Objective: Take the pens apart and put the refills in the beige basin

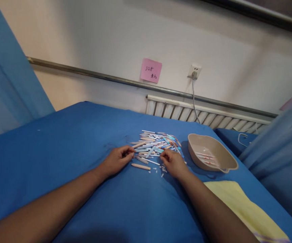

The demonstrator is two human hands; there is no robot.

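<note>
A pile of pen parts lies on the blue-covered surface, with peach, grey and pale blue barrels mixed among thin white sticks. At its left edge is my left hand, thumb and forefinger pinched together; what they hold, if anything, is too small to make out. My right hand is closed at the pile's near right side, its fingertips by a light blue piece, and its grip is hidden. Between the hands lies a peach pen barrel, apart from the pile. Small whitish bits are scattered beside my right hand.
A beige basin holding several pens with red markings stands to the right. Nearer me lies a yellow cloth, partly behind my right forearm. A radiator and metal rail run along the wall. Blue curtains hang at both sides.
</note>
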